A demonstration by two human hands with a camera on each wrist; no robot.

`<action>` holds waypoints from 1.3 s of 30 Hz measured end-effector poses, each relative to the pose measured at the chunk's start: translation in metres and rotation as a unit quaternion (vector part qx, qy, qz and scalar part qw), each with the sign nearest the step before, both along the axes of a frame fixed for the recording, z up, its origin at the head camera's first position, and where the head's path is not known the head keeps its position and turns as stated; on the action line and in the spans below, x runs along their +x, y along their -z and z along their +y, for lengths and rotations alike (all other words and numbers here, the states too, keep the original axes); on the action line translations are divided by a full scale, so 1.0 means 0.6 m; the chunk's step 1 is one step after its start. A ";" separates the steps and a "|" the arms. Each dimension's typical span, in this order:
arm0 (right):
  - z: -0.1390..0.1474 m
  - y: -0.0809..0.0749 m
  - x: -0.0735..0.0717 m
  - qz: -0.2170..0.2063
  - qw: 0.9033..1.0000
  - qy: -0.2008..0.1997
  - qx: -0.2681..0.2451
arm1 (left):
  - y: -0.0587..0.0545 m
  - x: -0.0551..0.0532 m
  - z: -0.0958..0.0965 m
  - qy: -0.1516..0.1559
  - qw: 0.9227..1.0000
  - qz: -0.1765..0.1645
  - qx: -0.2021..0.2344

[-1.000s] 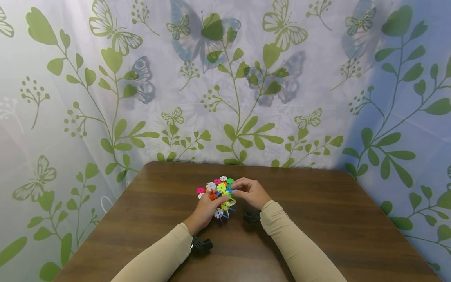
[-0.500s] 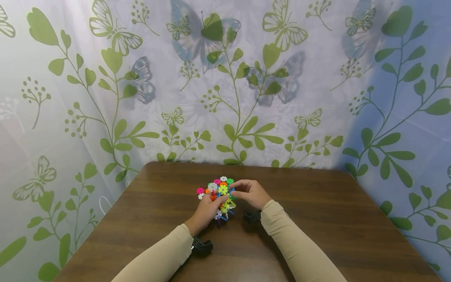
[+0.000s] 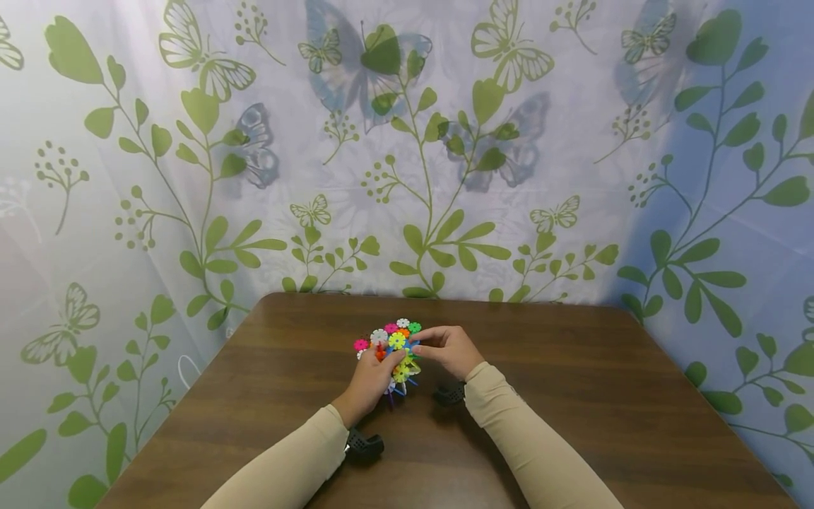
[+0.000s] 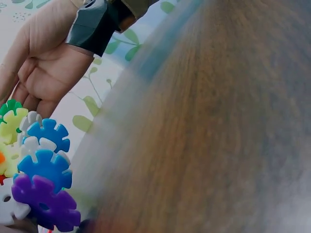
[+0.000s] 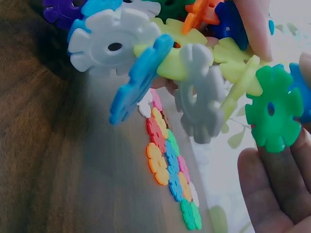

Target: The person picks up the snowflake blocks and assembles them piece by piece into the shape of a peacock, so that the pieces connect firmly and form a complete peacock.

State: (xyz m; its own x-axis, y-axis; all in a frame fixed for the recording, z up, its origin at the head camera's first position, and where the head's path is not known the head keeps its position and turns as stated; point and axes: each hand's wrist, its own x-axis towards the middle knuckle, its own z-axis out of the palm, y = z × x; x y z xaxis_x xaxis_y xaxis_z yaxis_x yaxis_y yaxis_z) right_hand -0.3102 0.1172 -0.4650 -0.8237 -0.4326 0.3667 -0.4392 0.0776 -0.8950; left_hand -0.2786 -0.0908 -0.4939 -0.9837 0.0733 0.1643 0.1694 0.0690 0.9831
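My left hand (image 3: 367, 378) grips a built-up cluster of snowflake building discs, its thumb across the front. Yellow (image 3: 401, 373), white (image 5: 114, 46), light-blue (image 5: 141, 80) and purple (image 4: 46, 201) discs slot into one another at angles. Opposite it, my right hand (image 3: 454, 350) pinches a blue snowflake disc (image 5: 300, 92) between thumb and fingers at the cluster's right side. Beside that blue disc, a green disc (image 5: 273, 109) stands before the right fingers. In the left wrist view, only a sliver of the left hand shows, mostly behind the discs.
Behind the cluster, loose flat snowflake discs lie in rows on the brown table (image 3: 540, 410), among them orange (image 5: 156, 165) and pink (image 3: 360, 345) ones. Black wrist-camera mounts (image 3: 364, 445) hang under both forearms. A leaf-and-butterfly curtain (image 3: 420, 155) stands behind the table.
The cluster tilts slightly in the left hand, its lower discs shifting left. My right hand has moved a little left, still pinching at the cluster's right side.
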 end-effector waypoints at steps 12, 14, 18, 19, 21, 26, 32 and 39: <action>-0.004 0.004 -0.001 -0.006 1.000 -0.008 0.003 | 0.003 0.002 0.003 -0.007 0.999 -0.030 0.036; -0.005 0.006 -0.002 0.000 1.000 0.002 0.010 | 0.003 0.000 0.005 -0.015 0.998 -0.044 0.046; -0.004 0.007 -0.003 -0.006 1.000 0.028 -0.001 | 0.002 -0.008 0.009 -0.024 0.993 -0.066 0.093; -0.003 0.007 -0.004 -0.014 0.999 0.034 -0.012 | 0.002 -0.010 0.010 -0.026 0.992 -0.068 0.107; -0.001 0.008 -0.005 -0.032 0.997 0.046 -0.043 | 0.001 -0.014 0.011 -0.028 0.986 -0.075 0.143; 0.003 0.011 -0.010 -0.057 0.991 0.097 -0.073 | 0.001 -0.019 0.007 -0.028 0.975 -0.078 0.206; 0.009 0.018 -0.015 -0.051 0.988 0.146 -0.009 | 0.001 -0.024 -0.003 -0.017 0.967 -0.083 0.240; 0.014 0.031 -0.045 -0.045 0.986 0.149 0.058 | -0.006 -0.029 -0.009 -0.013 0.956 -0.086 0.280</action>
